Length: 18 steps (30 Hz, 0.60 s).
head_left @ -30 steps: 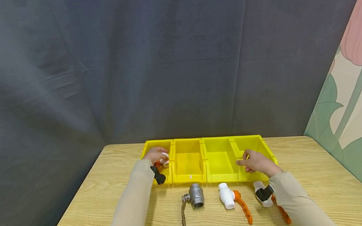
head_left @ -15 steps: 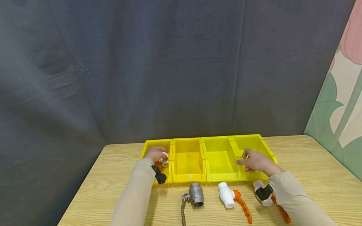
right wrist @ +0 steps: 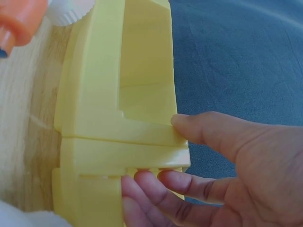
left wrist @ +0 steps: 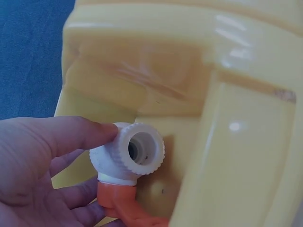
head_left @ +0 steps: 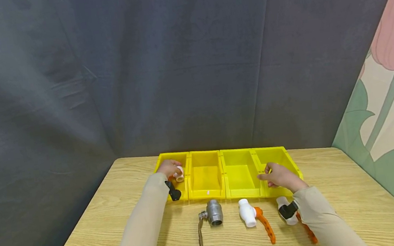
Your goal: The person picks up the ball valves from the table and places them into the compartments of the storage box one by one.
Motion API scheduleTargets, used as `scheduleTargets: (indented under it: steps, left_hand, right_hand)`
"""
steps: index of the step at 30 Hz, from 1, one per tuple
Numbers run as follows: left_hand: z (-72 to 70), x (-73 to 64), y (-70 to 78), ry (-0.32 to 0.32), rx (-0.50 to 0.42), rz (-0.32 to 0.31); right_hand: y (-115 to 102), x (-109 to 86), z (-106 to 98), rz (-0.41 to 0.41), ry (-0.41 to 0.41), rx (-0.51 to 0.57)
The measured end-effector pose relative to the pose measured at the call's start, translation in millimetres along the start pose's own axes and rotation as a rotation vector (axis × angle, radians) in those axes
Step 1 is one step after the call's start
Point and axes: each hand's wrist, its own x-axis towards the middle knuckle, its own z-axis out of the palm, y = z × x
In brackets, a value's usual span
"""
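Bin row [head_left: 243, 193] on table [head_left: 99, 223]; three valves [head_left: 247, 213] before it; another valve [left wrist: 111, 161] in leftmost bin [head_left: 171, 156]; curtain [head_left: 190, 67] behind

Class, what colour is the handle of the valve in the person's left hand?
The handle is orange; it shows best in the left wrist view.

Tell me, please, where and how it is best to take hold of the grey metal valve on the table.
I would grip the grey metal valve by its thick round body, coming from above and slightly from the right. Its thin lever joins at the left and extends toward the person, leaving the right side free, while the yellow bins stand just behind.
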Motion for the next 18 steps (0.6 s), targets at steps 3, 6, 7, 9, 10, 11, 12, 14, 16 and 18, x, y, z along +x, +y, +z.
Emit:
scheduleTargets:
  steps: [3,6,7,9,10,11,12,14,16,18]
  left_hand:
    - [-1.0,1.6,-1.1,-0.003,0.039,0.007]
    - [-1.7,2.9,-1.4,-0.009,0.052,0.003]
    - [-1.8,3.2,-1.3,-0.009,0.056,0.002]
    - [-2.1,3.7,-0.8,-0.01,0.06,-0.001]
    - [-2.0,3.7,-0.5,-0.009,0.057,-0.006]
    - [-2.0,3.7,-0.2,-0.009,0.058,-0.007]
    - [-2.0,3.6,0.0,-0.009,0.057,-0.011]
    - [-2.2,2.8,0.2,-0.006,0.049,-0.018]
    - [-2.5,1.6,0.6,-0.005,0.041,-0.024]
    - [-3.2,-0.3,1.0,-0.009,0.034,-0.024]
  right_hand:
    - [-0.2,-0.6,0.0,0.003,0.001,0.005]
    - [0.1,-1.3,0.0,-0.004,0.003,0.003]
    - [0.1,-1.5,0.0,-0.004,0.004,0.004]
    - [0.3,-1.7,0.0,-0.005,0.005,0.004]
    - [0.2,-1.9,-0.1,-0.006,0.006,0.002]
    - [0.2,-1.9,-0.2,-0.008,0.006,0.001]
    - [0.3,-1.8,-0.2,-0.009,0.006,-0.001]
    - [0.1,-2.0,-0.2,-0.01,0.007,-0.003]
    - [0.1,-2.1,-0.1,-0.01,0.007,-0.006]
    - [0.4,-1.8,0.2,-0.007,0.007,-0.009]
